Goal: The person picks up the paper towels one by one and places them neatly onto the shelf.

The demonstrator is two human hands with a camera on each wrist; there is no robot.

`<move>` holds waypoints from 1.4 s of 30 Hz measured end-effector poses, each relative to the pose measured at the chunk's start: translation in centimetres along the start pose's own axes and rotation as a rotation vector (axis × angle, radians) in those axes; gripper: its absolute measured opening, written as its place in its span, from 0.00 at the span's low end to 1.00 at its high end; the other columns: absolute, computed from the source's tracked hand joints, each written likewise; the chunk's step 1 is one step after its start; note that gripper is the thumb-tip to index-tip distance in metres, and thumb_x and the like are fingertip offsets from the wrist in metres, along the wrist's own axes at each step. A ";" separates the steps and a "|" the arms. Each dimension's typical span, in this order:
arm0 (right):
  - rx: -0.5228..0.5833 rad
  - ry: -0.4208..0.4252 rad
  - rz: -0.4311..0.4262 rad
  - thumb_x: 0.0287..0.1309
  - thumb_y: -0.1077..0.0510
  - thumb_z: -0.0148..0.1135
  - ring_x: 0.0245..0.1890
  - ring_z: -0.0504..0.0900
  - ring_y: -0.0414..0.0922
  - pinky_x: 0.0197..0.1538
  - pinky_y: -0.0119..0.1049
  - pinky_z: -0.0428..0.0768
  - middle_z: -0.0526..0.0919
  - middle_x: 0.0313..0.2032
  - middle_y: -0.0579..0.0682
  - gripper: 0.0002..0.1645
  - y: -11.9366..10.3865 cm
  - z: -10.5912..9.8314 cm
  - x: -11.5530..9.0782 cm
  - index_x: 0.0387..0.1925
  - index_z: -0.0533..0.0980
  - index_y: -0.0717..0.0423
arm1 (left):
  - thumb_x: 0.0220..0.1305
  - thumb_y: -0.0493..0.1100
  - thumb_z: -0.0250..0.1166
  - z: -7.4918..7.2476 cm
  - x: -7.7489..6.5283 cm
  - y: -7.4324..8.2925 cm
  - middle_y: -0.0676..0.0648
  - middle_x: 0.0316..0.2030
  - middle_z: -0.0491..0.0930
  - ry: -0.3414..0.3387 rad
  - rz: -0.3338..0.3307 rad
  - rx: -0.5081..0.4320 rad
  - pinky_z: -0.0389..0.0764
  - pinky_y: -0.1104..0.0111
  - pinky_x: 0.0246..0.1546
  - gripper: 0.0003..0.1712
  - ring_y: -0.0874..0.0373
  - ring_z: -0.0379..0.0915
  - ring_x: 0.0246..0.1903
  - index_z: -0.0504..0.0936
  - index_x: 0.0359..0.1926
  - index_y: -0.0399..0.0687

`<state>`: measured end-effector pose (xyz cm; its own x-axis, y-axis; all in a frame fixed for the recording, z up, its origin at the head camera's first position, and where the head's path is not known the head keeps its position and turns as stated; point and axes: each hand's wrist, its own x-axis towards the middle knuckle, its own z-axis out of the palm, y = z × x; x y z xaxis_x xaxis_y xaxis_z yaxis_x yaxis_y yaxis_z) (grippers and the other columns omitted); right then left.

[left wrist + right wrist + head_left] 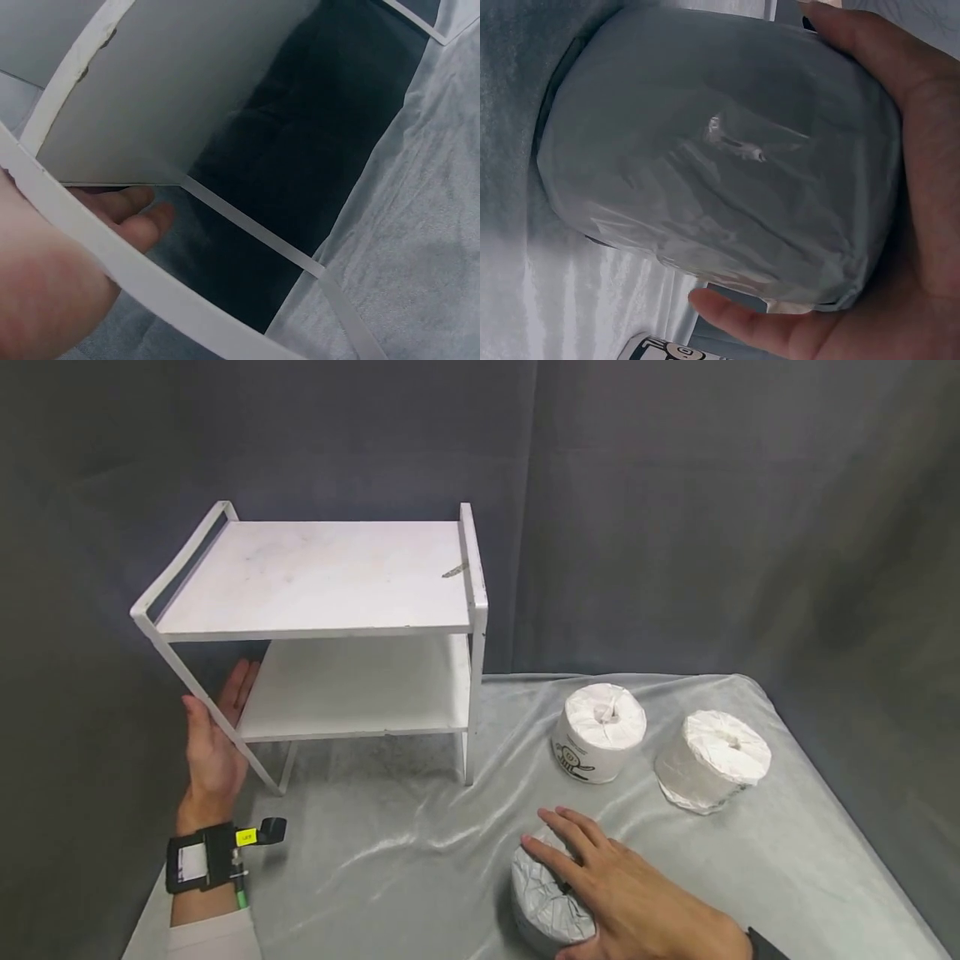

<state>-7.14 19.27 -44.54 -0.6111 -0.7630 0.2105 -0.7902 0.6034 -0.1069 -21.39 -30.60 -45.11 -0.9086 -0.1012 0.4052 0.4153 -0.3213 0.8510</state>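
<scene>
A white two-tier shelf stands on the grey cloth at the left. My left hand is at its left side, palm toward the frame, with fairly straight fingers reaching behind the slanting leg. In the left wrist view the fingertips lie beside the edge of the lower board. At the front, my right hand holds a paper-wrapped toilet roll from above. Its fingers spread over the top and the thumb lies at the near side. Wrinkled grey wrapping fills the right wrist view.
Two white wrapped toilet rolls, a printed one and another, stand beyond the right hand. Grey velvety cloth with creases covers the table. Dark grey curtains hang behind and at both sides.
</scene>
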 end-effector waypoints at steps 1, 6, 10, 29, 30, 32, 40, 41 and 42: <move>0.011 -0.007 0.003 0.54 0.13 0.60 0.78 0.61 0.55 0.60 0.49 0.83 0.56 0.81 0.53 0.68 0.0 0.1 0.1 0.84 0.56 0.45 | 0.77 0.74 0.47 0.0 0.0 0.0 0.38 0.84 0.49 0.003 0.002 0.000 0.55 0.65 0.79 0.54 0.47 0.44 0.83 0.49 0.85 0.43; 0.067 -0.049 0.026 0.54 0.14 0.61 0.72 0.64 0.47 0.57 0.46 0.84 0.61 0.77 0.49 0.67 0.0 0.0 0.4 0.85 0.53 0.39 | 0.76 0.75 0.48 0.0 -0.1 0.0 0.39 0.84 0.48 0.007 -0.003 -0.009 0.53 0.62 0.80 0.52 0.47 0.44 0.84 0.50 0.85 0.48; 0.080 -0.061 0.029 0.55 0.15 0.63 0.68 0.67 0.46 0.55 0.45 0.85 0.64 0.74 0.48 0.66 0.0 -0.1 0.5 0.85 0.53 0.38 | 0.76 0.75 0.48 0.0 0.0 0.0 0.41 0.85 0.47 0.000 -0.012 -0.009 0.50 0.60 0.81 0.52 0.48 0.43 0.84 0.50 0.85 0.49; 0.046 0.031 -0.057 0.33 0.36 0.84 0.64 0.70 0.46 0.49 0.43 0.86 0.70 0.68 0.49 0.68 0.8 -0.7 0.8 0.79 0.65 0.44 | 0.76 0.75 0.48 0.2 0.1 -0.2 0.38 0.84 0.46 -0.035 0.008 -0.029 0.51 0.63 0.81 0.57 0.48 0.42 0.84 0.46 0.85 0.39; 0.047 0.037 -0.062 0.31 0.37 0.84 0.64 0.70 0.47 0.47 0.43 0.86 0.70 0.68 0.49 0.69 0.9 -0.8 0.9 0.78 0.66 0.44 | 0.76 0.75 0.48 0.1 0.2 -0.2 0.38 0.84 0.47 -0.035 0.011 -0.029 0.51 0.64 0.81 0.56 0.48 0.42 0.84 0.46 0.85 0.40; 0.050 0.041 -0.069 0.28 0.39 0.84 0.64 0.70 0.47 0.44 0.42 0.86 0.69 0.68 0.48 0.69 1.1 -1.3 1.0 0.78 0.66 0.45 | 0.76 0.75 0.48 0.0 0.2 -0.1 0.38 0.84 0.47 -0.034 0.014 -0.022 0.50 0.64 0.81 0.56 0.48 0.42 0.84 0.47 0.85 0.41; -0.001 -0.009 -0.031 0.35 0.36 0.86 0.66 0.69 0.44 0.51 0.43 0.85 0.68 0.71 0.47 0.69 2.2 -4.9 1.2 0.80 0.63 0.40 | 0.77 0.75 0.46 -0.3 0.1 -0.1 0.38 0.84 0.46 -0.028 -0.001 -0.002 0.47 0.64 0.81 0.53 0.48 0.41 0.84 0.49 0.85 0.44; -0.012 -0.010 -0.026 0.35 0.36 0.86 0.66 0.69 0.44 0.51 0.42 0.85 0.68 0.71 0.47 0.69 2.4 -5.5 1.3 0.80 0.63 0.39 | 0.77 0.75 0.46 -0.3 0.1 -0.1 0.38 0.84 0.46 -0.029 -0.001 -0.004 0.47 0.63 0.81 0.54 0.48 0.41 0.84 0.48 0.85 0.43; -0.021 -0.009 -0.020 0.36 0.36 0.86 0.66 0.69 0.43 0.49 0.42 0.86 0.68 0.71 0.46 0.68 2.5 -6.0 1.4 0.80 0.63 0.39 | 0.77 0.75 0.47 -0.3 0.1 -0.1 0.38 0.84 0.46 -0.029 -0.001 -0.007 0.47 0.64 0.81 0.55 0.48 0.41 0.84 0.47 0.85 0.42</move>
<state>-9.69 21.14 -38.71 -0.5958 -0.7769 0.2036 -0.8011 0.5928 -0.0823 -21.54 -30.87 -45.20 -0.9074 -0.0730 0.4138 0.4137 -0.3283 0.8492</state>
